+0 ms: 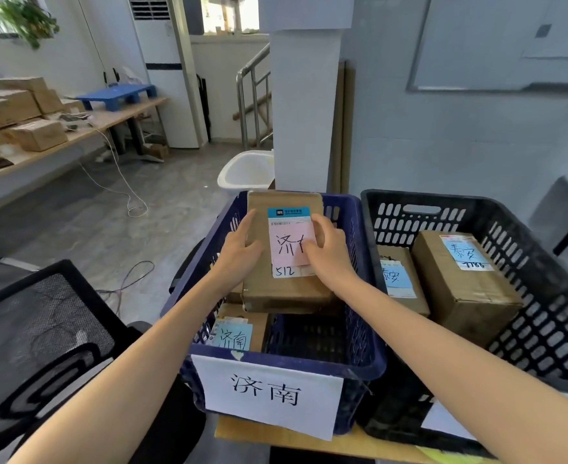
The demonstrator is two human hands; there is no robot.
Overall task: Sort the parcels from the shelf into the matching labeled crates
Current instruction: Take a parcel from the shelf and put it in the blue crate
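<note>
A brown cardboard parcel (276,289) with a pink handwritten label lies over the blue crate (359,360), which carries a white sign with two black characters. My left hand (239,252) grips the parcel's left edge and my right hand (329,249) rests on its top right, covering part of the label. Under it in the same crate lies another parcel (239,329) with a light blue label. The black crate (544,329) to the right holds two brown parcels with blue labels, a large one (467,293) and a smaller one (398,279).
A black mesh office chair (38,336) stands at the lower left. A long table (118,118) with stacked cardboard boxes (34,132) runs along the left wall. A white tub (245,169) sits behind the blue crate by a white pillar (304,112). Cables trail over the grey floor.
</note>
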